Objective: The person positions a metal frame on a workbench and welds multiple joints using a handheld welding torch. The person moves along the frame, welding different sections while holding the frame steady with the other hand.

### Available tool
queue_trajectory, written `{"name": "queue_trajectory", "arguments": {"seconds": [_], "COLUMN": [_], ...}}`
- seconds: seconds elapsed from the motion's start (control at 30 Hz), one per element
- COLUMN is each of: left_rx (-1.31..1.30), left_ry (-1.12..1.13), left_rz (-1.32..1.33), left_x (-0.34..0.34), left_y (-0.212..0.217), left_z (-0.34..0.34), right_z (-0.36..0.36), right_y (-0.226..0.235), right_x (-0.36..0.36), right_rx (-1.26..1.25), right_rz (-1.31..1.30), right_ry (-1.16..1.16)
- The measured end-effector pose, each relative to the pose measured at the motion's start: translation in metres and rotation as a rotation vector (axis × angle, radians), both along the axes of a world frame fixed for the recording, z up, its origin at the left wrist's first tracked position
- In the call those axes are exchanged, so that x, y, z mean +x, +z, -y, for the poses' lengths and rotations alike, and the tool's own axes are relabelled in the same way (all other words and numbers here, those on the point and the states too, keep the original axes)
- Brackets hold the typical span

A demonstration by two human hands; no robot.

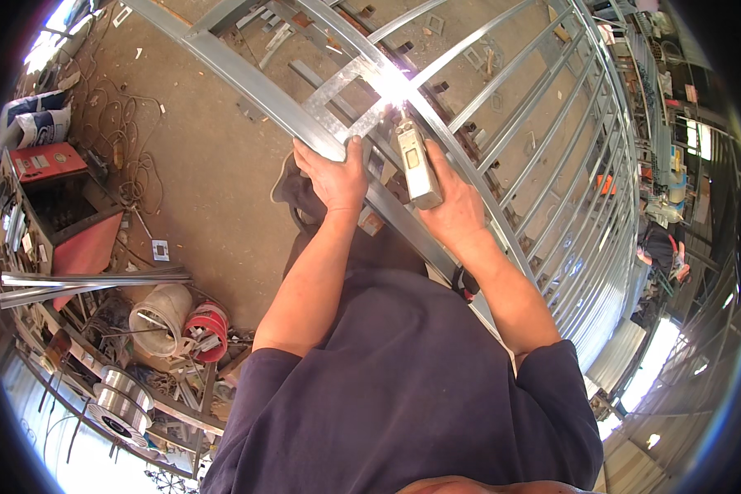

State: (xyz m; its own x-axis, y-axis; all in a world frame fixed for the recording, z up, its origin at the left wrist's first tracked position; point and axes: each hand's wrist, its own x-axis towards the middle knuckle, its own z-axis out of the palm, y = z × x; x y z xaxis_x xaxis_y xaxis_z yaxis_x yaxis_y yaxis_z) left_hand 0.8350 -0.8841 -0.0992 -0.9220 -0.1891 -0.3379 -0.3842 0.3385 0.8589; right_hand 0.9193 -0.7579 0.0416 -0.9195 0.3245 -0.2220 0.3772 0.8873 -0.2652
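Note:
My right hand (453, 198) is closed around a metallic handheld welding gun (417, 165). The gun's tip points at a very bright weld spot (393, 85), whose glare hides the joint itself. That spot lies where a short flat metal crosspiece (335, 84) meets a long metal bar (445, 130) of a large frame. On the left, my left hand (335, 175) grips the edge of a wide steel rail (255, 89), fingers on one side and thumb on the other. Rows of thin parallel bars (502, 74) extend right from the long bar.
Cables (132, 140) lie on the floor at left, near a red machine housing (49, 162). Below it are loose metal strips (99, 280), a white bucket (158, 319), a red bucket (207, 332) and a wire spool (122, 399). Another person (663, 247) is at far right.

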Motion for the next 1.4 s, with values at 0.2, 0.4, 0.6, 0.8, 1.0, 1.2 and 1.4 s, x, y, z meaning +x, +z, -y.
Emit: {"name": "queue_trajectory", "arguments": {"seconds": [0.2,0.4,0.6,0.8,1.0,1.2,1.4], "left_rx": [-0.009,-0.002,-0.034,0.054,-0.035,-0.013,0.056], "left_ry": [-0.004,-0.003,-0.004,0.007,-0.014,-0.052,-0.051], "left_rz": [-0.018,-0.003,-0.029,-0.011,-0.089,-0.156,-0.219], "left_x": [0.0,0.0,0.001,0.0,0.002,0.004,0.002], "left_y": [0.0,-0.002,-0.006,0.005,-0.017,-0.019,-0.024], "left_z": [0.001,0.002,-0.001,-0.001,0.001,0.001,0.0], "right_z": [-0.003,0.001,-0.007,-0.014,-0.038,-0.054,-0.064], "right_y": [-0.002,0.006,0.001,0.032,0.04,0.009,-0.015], "right_x": [0.004,0.002,0.008,0.018,-0.014,-0.074,-0.09], "right_rx": [-0.011,-0.053,-0.035,-0.404,-0.918,-1.322,-1.447], "right_rz": [-0.022,0.011,-0.025,-0.01,0.096,0.182,0.205], "right_ry": [0.011,-0.043,0.001,-0.155,-0.251,-0.3,-0.271]}}
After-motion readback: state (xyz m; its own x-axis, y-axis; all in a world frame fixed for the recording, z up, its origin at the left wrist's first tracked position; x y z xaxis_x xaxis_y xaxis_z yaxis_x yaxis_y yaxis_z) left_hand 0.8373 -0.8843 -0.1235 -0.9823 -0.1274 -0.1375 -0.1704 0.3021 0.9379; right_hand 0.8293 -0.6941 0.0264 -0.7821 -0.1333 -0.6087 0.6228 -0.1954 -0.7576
